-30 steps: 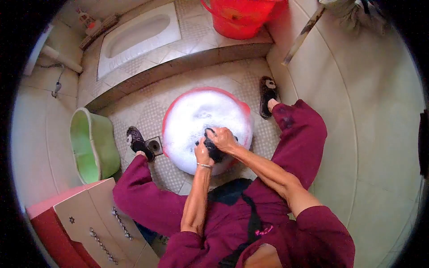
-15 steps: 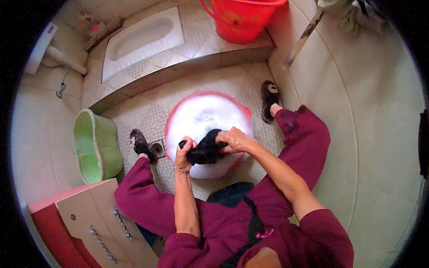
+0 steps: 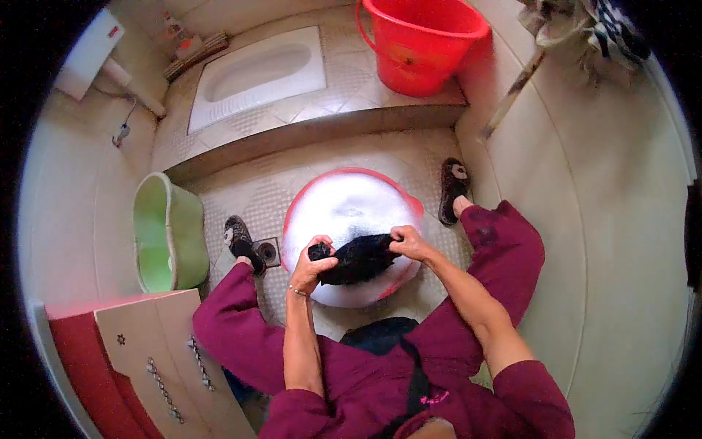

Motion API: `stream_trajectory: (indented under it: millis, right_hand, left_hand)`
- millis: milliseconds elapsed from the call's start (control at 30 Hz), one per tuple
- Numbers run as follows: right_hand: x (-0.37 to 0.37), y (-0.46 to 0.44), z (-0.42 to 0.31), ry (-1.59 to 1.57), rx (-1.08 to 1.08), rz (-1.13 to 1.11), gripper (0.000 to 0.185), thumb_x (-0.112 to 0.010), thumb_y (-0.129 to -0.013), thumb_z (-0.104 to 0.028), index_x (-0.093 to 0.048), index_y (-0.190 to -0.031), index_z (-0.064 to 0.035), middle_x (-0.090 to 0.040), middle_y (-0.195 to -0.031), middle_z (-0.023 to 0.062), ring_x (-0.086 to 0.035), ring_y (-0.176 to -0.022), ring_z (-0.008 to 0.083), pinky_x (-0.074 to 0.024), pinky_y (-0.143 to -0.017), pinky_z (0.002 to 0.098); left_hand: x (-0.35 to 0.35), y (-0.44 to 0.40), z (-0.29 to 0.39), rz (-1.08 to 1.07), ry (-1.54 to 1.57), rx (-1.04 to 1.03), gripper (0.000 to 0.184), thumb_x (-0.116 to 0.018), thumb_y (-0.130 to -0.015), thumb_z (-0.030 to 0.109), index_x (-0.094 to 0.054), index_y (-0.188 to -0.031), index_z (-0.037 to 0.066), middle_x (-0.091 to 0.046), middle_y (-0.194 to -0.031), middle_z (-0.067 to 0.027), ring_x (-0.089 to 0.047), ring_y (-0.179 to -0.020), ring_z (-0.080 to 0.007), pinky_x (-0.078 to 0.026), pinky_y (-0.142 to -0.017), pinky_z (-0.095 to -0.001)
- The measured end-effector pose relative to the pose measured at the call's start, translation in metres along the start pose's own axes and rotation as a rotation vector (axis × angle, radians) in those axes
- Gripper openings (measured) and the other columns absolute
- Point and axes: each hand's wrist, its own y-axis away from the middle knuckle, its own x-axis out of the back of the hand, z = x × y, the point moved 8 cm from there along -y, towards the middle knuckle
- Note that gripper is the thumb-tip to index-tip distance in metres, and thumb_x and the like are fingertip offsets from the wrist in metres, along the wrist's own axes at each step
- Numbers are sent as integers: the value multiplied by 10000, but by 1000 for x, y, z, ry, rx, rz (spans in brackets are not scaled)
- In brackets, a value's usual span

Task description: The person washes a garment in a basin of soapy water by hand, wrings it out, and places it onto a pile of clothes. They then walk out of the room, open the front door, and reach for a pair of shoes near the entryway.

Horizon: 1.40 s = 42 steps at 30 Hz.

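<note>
A black wet-looking cloth, perhaps a small garment, is stretched between my two hands above a round red basin. My left hand is closed around its left end, and a dark bunch pokes up past the thumb. At the other end, my right hand pinches the cloth's upper right corner. White suds fill the basin right up to its rim. The cloth covers part of the suds on the near side.
A green tub stands at the left, behind a cabinet with chain-like handles. On the raised step sit a squat toilet and a red bucket. A floor drain lies beside my left slipper.
My right hand has moved outward to the cloth's right end, and the bunched cloth is now drawn out longer. The whole view has shifted slightly, with everything lower in it.
</note>
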Motion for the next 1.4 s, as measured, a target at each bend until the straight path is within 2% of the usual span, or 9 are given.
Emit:
stream_trajectory:
  millis: [200,400,633,933,1000,1133,1233,1300,1400]
  right_hand:
    - [30,1,-42,-536,103,284,249,-527,-648,-78,-504,-892,-35,-492,-768,13,-460,-722,101,-390,-645,237]
    - [-21,26,-69,312,238,-322,320,-644,-717,-250,-581,-951,-41,-563,-802,34,-511,-742,110,-412,-673,236]
    - [26,16,-61,-400,52,240,160,-614,-684,-111,-563,-799,-12,-548,-724,10,-496,-675,106,-412,-620,250]
    - [-62,66,-193,241,698,343,155,-604,-720,-135,-556,-819,-25,-553,-734,139,-560,-659,261,-448,-616,321]
    - [-58,51,-167,294,643,420,140,-604,-723,-153,-561,-763,-26,-539,-678,152,-549,-608,283,-445,-570,330]
    - [-23,10,-111,157,152,519,177,-554,-746,-171,-557,-651,-22,-527,-572,181,-550,-514,318,-429,-472,354]
    - [-52,44,-163,153,491,549,137,-534,-744,-147,-557,-713,-15,-550,-643,177,-559,-593,332,-446,-545,367]
    - [-62,57,-176,194,580,521,134,-537,-741,-151,-586,-747,-26,-580,-731,169,-571,-655,331,-453,-582,368]
    - [-50,42,-154,107,605,582,143,-522,-749,-140,-571,-705,-14,-555,-667,174,-571,-619,315,-447,-560,353]
  left_hand:
    - [24,-9,-15,38,-499,61,476,-744,-545,142,-567,-982,81,-545,-773,-5,-518,-703,-130,-427,-649,-244]
    - [32,-19,-57,164,-1150,3,250,-699,-592,209,-610,-785,78,-601,-692,-147,-584,-673,-245,-456,-656,-336]
    - [24,-20,-30,95,-275,-295,244,-665,-695,229,-544,-821,58,-565,-829,-34,-533,-727,-134,-441,-653,-283]
    - [-12,-34,-73,257,268,-385,72,-556,-779,80,-514,-836,92,-493,-697,-3,-512,-668,-105,-439,-571,-247]
    - [-16,-33,-106,392,734,28,83,-590,-738,55,-523,-787,48,-519,-721,2,-492,-647,-93,-423,-567,-220]
    - [-7,-26,-123,639,147,-61,40,-563,-753,103,-548,-779,77,-534,-716,3,-496,-642,-100,-430,-547,-245]
    - [4,-37,-130,507,468,-190,90,-497,-784,67,-526,-706,101,-486,-635,37,-457,-557,-103,-399,-491,-244]
    - [2,-31,-84,416,-369,-334,116,-485,-776,66,-497,-665,97,-475,-605,10,-472,-534,-120,-407,-504,-249]
    - [52,-73,-195,676,47,-91,81,-588,-712,106,-535,-652,96,-504,-601,15,-468,-540,-89,-401,-485,-251]
